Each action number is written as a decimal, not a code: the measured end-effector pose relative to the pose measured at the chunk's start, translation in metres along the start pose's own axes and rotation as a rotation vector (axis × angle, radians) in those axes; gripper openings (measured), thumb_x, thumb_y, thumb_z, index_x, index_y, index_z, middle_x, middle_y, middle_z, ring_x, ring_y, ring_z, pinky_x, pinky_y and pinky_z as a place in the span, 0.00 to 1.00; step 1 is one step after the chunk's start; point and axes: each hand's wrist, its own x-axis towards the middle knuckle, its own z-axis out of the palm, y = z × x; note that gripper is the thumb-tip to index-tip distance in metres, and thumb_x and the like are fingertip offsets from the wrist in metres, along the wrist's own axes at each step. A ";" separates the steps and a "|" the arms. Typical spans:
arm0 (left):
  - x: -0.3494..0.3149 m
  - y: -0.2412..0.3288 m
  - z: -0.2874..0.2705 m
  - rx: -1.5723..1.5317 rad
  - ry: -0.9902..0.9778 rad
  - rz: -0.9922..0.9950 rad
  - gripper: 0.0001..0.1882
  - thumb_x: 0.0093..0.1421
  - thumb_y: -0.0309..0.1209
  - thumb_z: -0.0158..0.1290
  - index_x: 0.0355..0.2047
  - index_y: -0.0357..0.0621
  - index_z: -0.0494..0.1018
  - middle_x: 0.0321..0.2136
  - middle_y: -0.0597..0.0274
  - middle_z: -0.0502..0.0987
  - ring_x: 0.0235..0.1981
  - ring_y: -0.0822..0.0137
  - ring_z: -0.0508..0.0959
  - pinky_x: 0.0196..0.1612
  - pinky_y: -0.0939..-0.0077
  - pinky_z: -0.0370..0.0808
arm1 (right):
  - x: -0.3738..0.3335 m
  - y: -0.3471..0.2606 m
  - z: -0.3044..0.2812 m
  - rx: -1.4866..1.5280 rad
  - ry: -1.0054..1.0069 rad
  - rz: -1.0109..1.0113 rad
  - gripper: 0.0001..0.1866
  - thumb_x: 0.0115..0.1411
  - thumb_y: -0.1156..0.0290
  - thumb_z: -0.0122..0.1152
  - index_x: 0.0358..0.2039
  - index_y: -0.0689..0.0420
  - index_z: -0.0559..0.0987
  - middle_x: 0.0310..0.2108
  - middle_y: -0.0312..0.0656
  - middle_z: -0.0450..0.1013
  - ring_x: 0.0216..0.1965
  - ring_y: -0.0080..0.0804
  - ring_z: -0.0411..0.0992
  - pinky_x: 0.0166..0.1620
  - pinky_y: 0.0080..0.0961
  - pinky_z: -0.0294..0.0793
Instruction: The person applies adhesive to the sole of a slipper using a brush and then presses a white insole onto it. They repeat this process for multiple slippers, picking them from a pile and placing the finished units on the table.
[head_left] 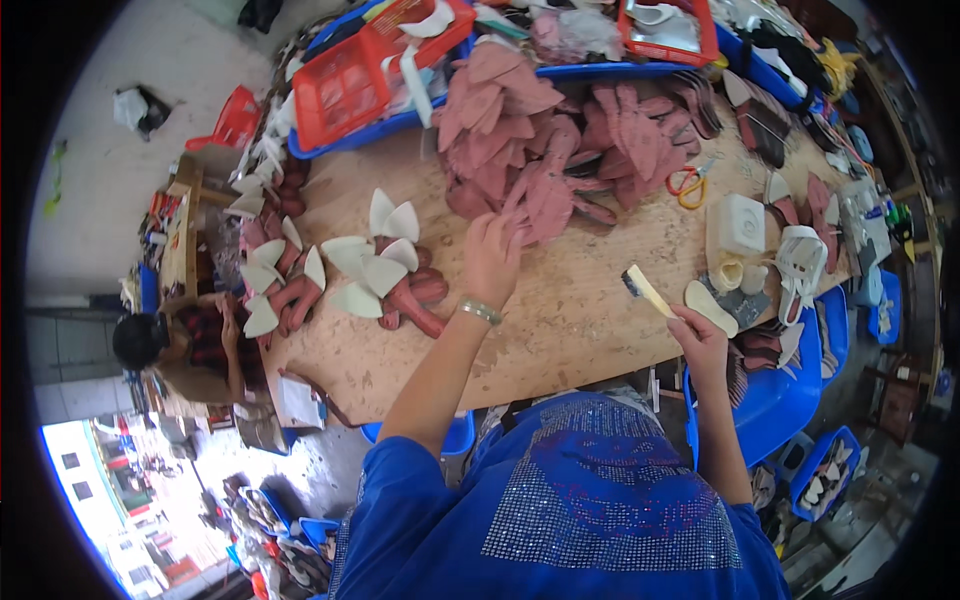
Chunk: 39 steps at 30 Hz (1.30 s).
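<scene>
My right hand [703, 340] is closed around the pale handle of a brush [650, 291] with dark bristles, held above the table's front right. Beside it lies a cream insole-shaped piece [711, 306]. My left hand [491, 262] reaches to the near edge of a heap of dusty-red shoe uppers [545, 190]. Its fingers are stretched out at the edge of the heap, and I see nothing gripped in them. To the left of that hand stand stacked reddish uppers [415, 300] with white pointed linings [383, 272], beside a second similar group [285, 280].
Orange-handled scissors [688, 187] lie right of the heap. A white square container [737, 225] and a white slotted holder [800, 262] stand at the table's right. Red baskets [341, 83] rest on blue bins behind. Another person [190, 345] is at the left.
</scene>
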 end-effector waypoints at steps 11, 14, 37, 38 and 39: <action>0.195 0.068 0.161 0.587 -0.354 0.699 0.33 0.55 0.26 0.51 0.63 0.51 0.58 0.64 0.64 0.59 0.63 0.59 0.60 0.58 0.52 0.62 | -0.027 0.040 -0.069 0.086 0.284 0.083 0.14 0.56 0.74 0.65 0.43 0.66 0.80 0.34 0.35 0.77 0.34 0.17 0.71 0.38 0.14 0.70; 0.235 0.081 0.195 0.833 -0.483 0.872 0.33 0.59 0.28 0.48 0.66 0.57 0.55 0.67 0.72 0.54 0.66 0.60 0.56 0.60 0.49 0.59 | -0.042 0.046 -0.091 0.094 0.364 0.143 0.15 0.56 0.74 0.65 0.44 0.65 0.80 0.35 0.36 0.78 0.36 0.18 0.72 0.40 0.15 0.71; 0.257 0.080 0.220 1.050 -0.769 1.212 0.24 0.57 0.31 0.51 0.55 0.51 0.66 0.57 0.67 0.66 0.56 0.64 0.68 0.57 0.59 0.65 | -0.043 0.080 -0.151 0.205 0.455 0.148 0.14 0.56 0.75 0.65 0.44 0.64 0.80 0.33 0.33 0.76 0.32 0.15 0.69 0.34 0.13 0.67; 0.252 0.083 0.221 1.037 -0.743 1.246 0.24 0.57 0.32 0.52 0.55 0.50 0.66 0.56 0.67 0.67 0.55 0.63 0.68 0.57 0.59 0.65 | -0.045 0.085 -0.152 0.199 0.459 0.147 0.14 0.57 0.75 0.64 0.44 0.64 0.80 0.33 0.33 0.76 0.31 0.15 0.69 0.33 0.13 0.67; 0.251 0.087 0.224 1.046 -0.747 1.242 0.23 0.56 0.32 0.53 0.54 0.51 0.66 0.54 0.68 0.68 0.54 0.63 0.69 0.56 0.59 0.65 | -0.048 0.088 -0.153 0.193 0.464 0.146 0.15 0.57 0.75 0.63 0.45 0.64 0.80 0.32 0.33 0.76 0.30 0.15 0.68 0.32 0.13 0.66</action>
